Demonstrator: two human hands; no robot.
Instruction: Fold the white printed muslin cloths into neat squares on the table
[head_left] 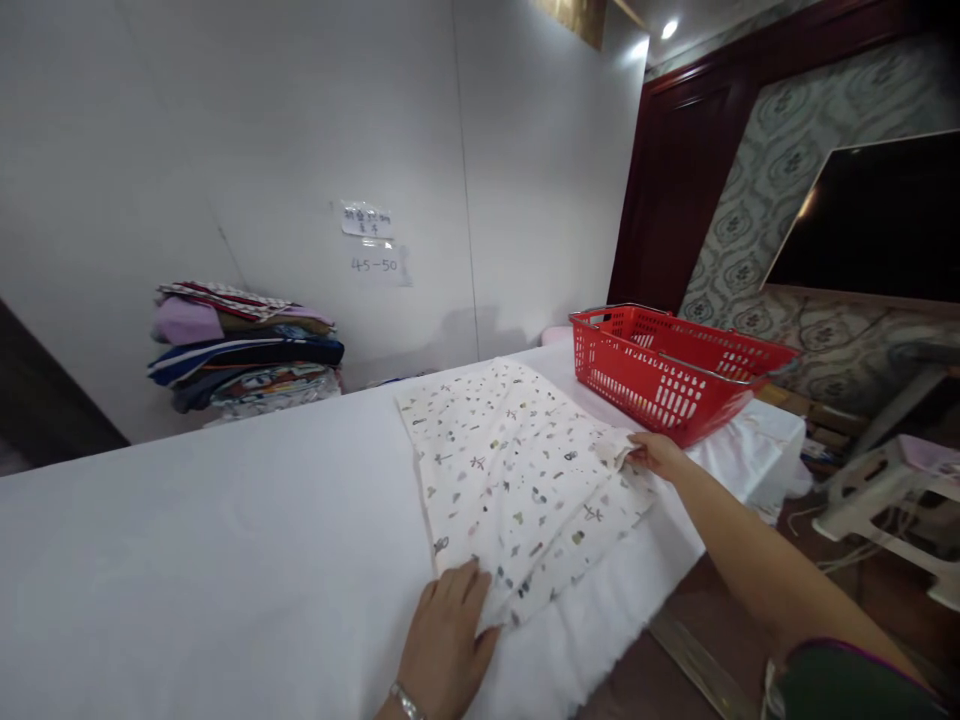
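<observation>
A cream cloth (517,460) printed with small scattered motifs lies spread on the white-covered table (225,560), with shallow wrinkles toward its right side. On its near left corner rests my left hand (448,635), palm down, the fingers laid flat and the thumb apart. My right hand (660,457) pinches the cloth's right edge, where a small fold is lifted a little off the table. The tips of the right fingers are partly hidden by that fold.
A red plastic basket (682,410) with metal handles stands at the table's right end, just beyond my right hand. Folded fabrics (247,350) are piled by the wall at the back left. Right of the table is a white stool (885,500).
</observation>
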